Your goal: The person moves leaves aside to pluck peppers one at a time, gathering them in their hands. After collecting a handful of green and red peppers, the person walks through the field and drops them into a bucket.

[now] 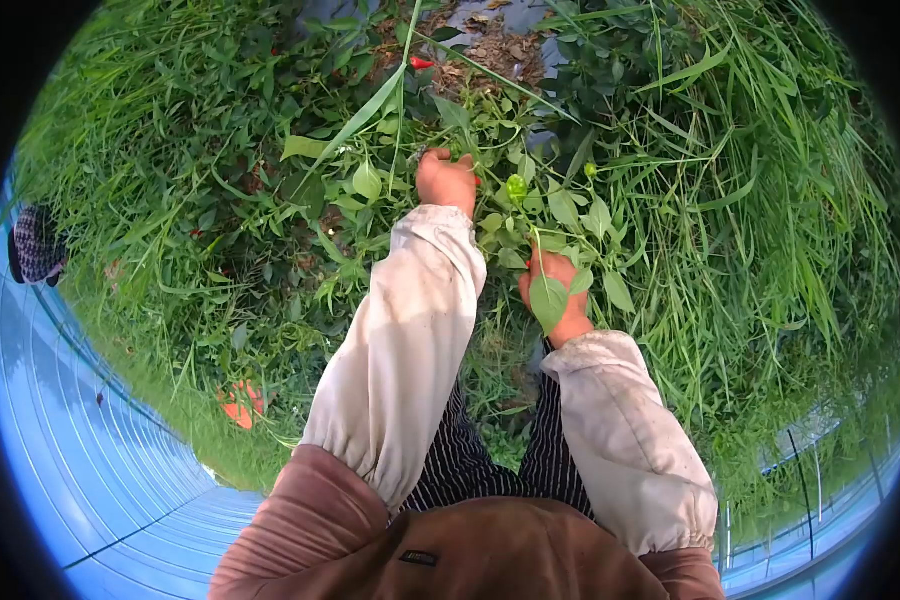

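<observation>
My left hand reaches into a leafy pepper plant, fingers curled closed. A small bit of red shows at its edge, but what the fingers hold is hidden by hand and leaves. Lower and to the right, my right hand is closed around a stem of the plant, and a broad leaf covers part of the fingers. Between the two hands hangs a shiny green pepper. Above my left hand lies a red pepper among the stems.
Tall grass crowds the right side, and dense foliage fills the left. Dark plastic sheeting and dry litter show at the top. An orange-red object lies in the grass at lower left. Another person's patterned clothing appears at the far left.
</observation>
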Motion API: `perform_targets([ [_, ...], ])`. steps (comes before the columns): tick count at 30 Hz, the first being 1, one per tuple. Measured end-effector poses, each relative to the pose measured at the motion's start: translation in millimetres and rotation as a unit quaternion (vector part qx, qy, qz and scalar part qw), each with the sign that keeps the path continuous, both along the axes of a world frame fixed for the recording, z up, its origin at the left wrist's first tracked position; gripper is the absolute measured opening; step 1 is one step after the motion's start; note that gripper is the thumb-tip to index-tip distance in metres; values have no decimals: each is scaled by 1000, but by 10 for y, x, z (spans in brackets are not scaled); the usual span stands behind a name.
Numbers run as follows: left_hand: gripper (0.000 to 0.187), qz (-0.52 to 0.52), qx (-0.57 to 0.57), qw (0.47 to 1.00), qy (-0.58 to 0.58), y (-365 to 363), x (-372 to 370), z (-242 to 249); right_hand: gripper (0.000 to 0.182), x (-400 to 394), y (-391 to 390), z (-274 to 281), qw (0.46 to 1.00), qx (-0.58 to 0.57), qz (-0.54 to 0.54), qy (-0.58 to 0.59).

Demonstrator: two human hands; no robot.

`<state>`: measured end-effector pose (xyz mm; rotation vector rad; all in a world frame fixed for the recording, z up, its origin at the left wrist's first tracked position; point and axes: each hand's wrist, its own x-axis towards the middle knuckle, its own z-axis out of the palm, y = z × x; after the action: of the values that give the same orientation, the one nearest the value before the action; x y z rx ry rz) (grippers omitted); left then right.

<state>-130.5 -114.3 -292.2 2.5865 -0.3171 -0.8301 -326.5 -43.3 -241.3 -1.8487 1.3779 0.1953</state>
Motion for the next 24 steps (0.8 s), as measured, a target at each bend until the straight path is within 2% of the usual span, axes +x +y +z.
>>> perform_targets([
  [1, 31, -49, -7, 999, -16, -19, -22, 139, 36, -2, -41, 31, 1000, 4, 3, -1],
  [2, 25, -117, 18, 991, -67, 57, -7, 78, 38, 3, -84, 67, 1000, 8, 6, -3],
  [3, 25, -116, 20, 991, -69, 126, 20, 30, 40, 31, -147, 149, 1000, 14, 10, -5],
  [5, 35, -76, -40, 994, 65, 219, 65, -49, 38, 64, -192, 218, 998, 48, 10, 35],
  [6, 39, -78, -33, 991, 100, 124, 22, 208, 42, 40, -173, 191, 999, 40, 19, 24],
  [7, 39, -76, -33, 991, 101, 109, 30, 229, 46, 14, -153, 165, 999, 33, 28, 14],
  [9, 36, -157, -93, 983, -5, 48, 28, 318, 51, -30, -149, 205, 999, -11, 43, -5],
  [11, 31, -135, -74, 988, 17, 31, -19, 496, 29, -63, -65, 72, 994, -76, -43, -63],
  [12, 32, -26, -158, 981, 113, 30, -39, 574, 34, -66, -54, -5, 997, -57, -36, -24],
  [13, 34, 82, -239, 946, 203, 36, -40, 666, 38, -95, -7, -175, 998, -39, -33, -27],
  [14, 37, 99, -219, 934, 263, 89, 38, 784, 40, -26, -155, 27, 999, 16, -24, 22],
  [15, 40, 155, -225, 882, 384, 114, 128, 933, 42, 49, -343, 282, 995, 71, -15, 71],
  [17, 40, 252, -238, 801, 488, 267, 230, 1108, 41, 39, -422, 362, 994, 79, -17, 73],
  [18, 35, 300, -235, 810, 446, 332, 195, 1277, 47, 42, -448, 344, 989, 113, -33, 93],
  [19, 35, 302, -238, 809, 444, 451, 193, 1350, 47, 42, -467, 339, 989, 112, -31, 91],
  [21, 27, 232, -239, 835, 437, 736, 215, 1468, 52, 38, -511, 376, 985, 117, -81, 93],
  [22, 24, 218, -224, 845, 433, 880, 199, 1566, 49, -76, -374, 145, 989, 81, -121, -38],
  [24, 22, 216, -203, 860, 416, 1172, 95, 1735, 48, -83, -414, 141, 986, 101, -125, -46],
])
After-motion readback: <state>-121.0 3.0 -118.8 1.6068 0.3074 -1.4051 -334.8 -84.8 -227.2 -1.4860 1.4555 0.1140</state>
